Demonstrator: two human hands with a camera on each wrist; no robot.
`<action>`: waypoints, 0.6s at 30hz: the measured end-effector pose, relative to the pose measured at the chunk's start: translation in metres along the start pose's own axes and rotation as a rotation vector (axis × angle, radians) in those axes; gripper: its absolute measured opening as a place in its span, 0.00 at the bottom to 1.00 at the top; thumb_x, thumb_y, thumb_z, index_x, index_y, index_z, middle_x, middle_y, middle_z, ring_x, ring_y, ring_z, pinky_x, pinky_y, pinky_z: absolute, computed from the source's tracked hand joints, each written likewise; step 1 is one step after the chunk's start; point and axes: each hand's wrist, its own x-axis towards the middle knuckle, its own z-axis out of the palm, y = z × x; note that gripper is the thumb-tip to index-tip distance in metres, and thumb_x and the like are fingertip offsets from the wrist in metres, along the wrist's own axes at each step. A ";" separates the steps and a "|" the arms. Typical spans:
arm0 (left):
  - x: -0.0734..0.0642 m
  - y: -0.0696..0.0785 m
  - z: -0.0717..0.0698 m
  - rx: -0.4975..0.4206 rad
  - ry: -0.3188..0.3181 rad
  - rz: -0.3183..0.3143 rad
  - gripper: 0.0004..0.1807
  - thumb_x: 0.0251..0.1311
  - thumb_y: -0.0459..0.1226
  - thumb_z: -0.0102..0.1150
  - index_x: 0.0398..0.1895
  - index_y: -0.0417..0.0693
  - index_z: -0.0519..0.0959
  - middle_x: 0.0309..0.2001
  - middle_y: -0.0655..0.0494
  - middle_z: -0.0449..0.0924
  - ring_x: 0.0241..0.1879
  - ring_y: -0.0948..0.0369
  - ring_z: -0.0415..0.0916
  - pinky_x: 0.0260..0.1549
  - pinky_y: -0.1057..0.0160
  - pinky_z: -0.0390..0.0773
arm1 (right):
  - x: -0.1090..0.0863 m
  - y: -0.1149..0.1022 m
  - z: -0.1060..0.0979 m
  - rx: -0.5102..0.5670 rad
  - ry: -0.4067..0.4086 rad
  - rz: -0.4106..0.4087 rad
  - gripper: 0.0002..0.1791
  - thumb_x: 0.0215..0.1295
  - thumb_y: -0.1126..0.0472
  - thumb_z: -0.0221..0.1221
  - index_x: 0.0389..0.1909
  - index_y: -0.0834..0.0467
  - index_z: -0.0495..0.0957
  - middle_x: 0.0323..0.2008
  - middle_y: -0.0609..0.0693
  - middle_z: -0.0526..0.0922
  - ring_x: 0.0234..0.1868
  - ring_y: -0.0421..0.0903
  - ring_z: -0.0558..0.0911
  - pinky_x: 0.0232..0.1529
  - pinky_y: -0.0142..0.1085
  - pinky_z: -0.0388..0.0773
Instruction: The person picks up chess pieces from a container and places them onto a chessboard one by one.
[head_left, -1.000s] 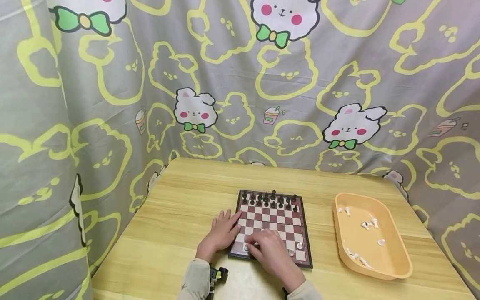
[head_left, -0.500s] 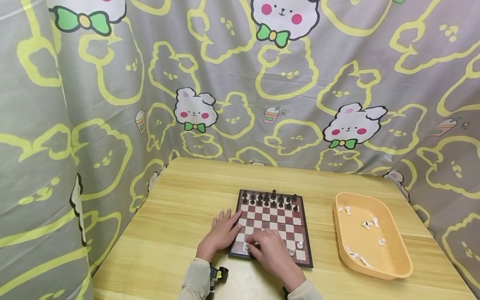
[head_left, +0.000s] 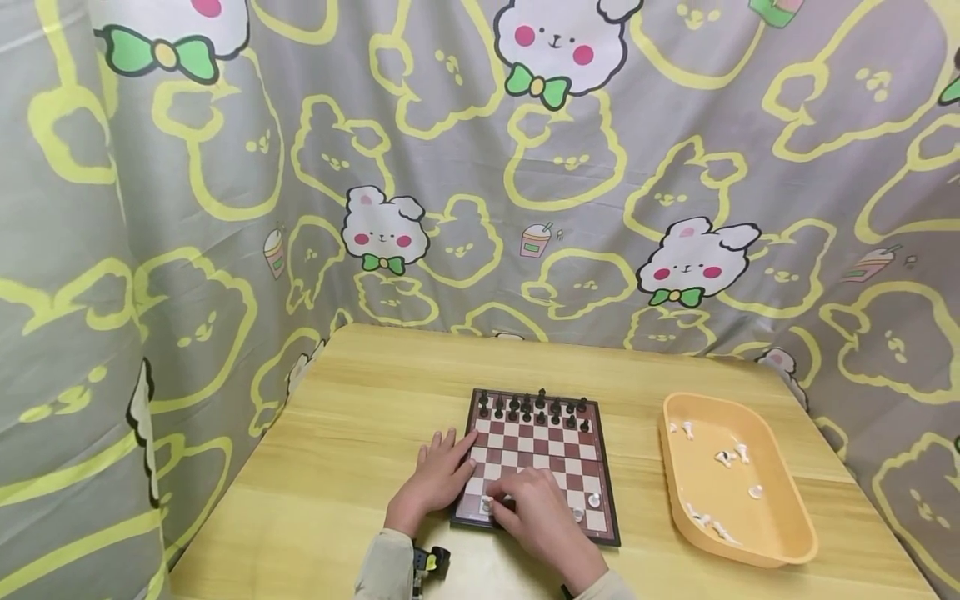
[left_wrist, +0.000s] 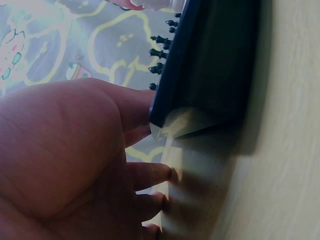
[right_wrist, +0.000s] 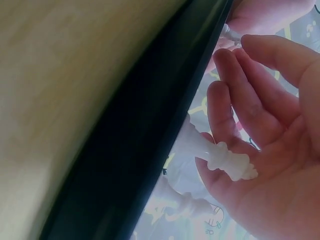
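My right hand bends over the near part of the chessboard. Its thumb and forefinger pinch a small white chess piece at the near left corner; in the right wrist view this piece shows at the fingertips. Two more white pieces stand near the right front, one a tall piece with a notched top beside my palm. My left hand lies with fingers spread at the board's left edge, thumb and forefinger on the edge, other fingertips down on the table.
Black chess pieces stand in two rows at the board's far end. To the right is an orange tray with several white pieces lying in it. Patterned curtain hangs behind and left of the wooden table.
The head view has shifted slightly, so the whole scene sits a little lower and further left. Both hands keep their places at the board.
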 end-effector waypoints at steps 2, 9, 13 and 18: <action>-0.002 -0.001 0.000 -0.003 0.003 0.001 0.28 0.79 0.42 0.46 0.78 0.46 0.66 0.77 0.25 0.52 0.77 0.28 0.40 0.73 0.28 0.38 | 0.000 -0.001 0.002 0.001 -0.002 0.005 0.04 0.61 0.61 0.71 0.36 0.49 0.90 0.35 0.38 0.90 0.39 0.39 0.84 0.49 0.46 0.78; -0.004 -0.002 -0.002 -0.006 0.001 -0.002 0.28 0.79 0.42 0.46 0.78 0.46 0.66 0.77 0.25 0.52 0.78 0.28 0.40 0.73 0.27 0.38 | -0.001 -0.002 -0.001 0.027 0.015 0.041 0.04 0.62 0.59 0.70 0.38 0.50 0.90 0.37 0.38 0.90 0.41 0.40 0.84 0.52 0.48 0.77; -0.006 -0.003 -0.003 -0.012 0.000 0.007 0.28 0.79 0.41 0.46 0.78 0.44 0.65 0.77 0.24 0.52 0.77 0.28 0.40 0.72 0.27 0.37 | -0.004 0.004 -0.020 0.102 0.042 0.143 0.08 0.65 0.59 0.69 0.44 0.52 0.89 0.42 0.42 0.90 0.47 0.44 0.84 0.58 0.52 0.76; -0.005 -0.002 -0.002 -0.020 -0.004 0.012 0.28 0.79 0.41 0.46 0.78 0.44 0.65 0.77 0.24 0.51 0.78 0.28 0.39 0.72 0.27 0.36 | -0.018 0.033 -0.066 0.176 0.192 0.297 0.12 0.68 0.63 0.67 0.51 0.57 0.86 0.50 0.51 0.88 0.52 0.54 0.83 0.60 0.56 0.77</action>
